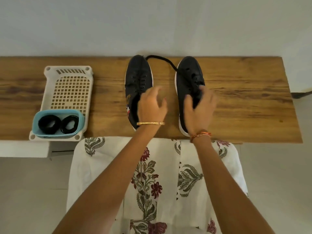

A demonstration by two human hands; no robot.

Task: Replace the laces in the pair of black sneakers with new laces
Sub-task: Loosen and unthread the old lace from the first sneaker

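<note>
The right hand [200, 108] is curled on the right sneaker [190, 92]; the left hand [152, 105], fingers spread, is held over the left sneaker [137, 85]. New laces [58, 124] are coiled in a blue tub [81, 123].

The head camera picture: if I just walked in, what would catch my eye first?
Probably the two black sneakers: the left sneaker and right sneaker stand side by side at the middle of the wooden table, a loose black lace looping between their toes. The left hand and right hand reach over them. At the left, a blue tub holds two coiled black laces.
</note>
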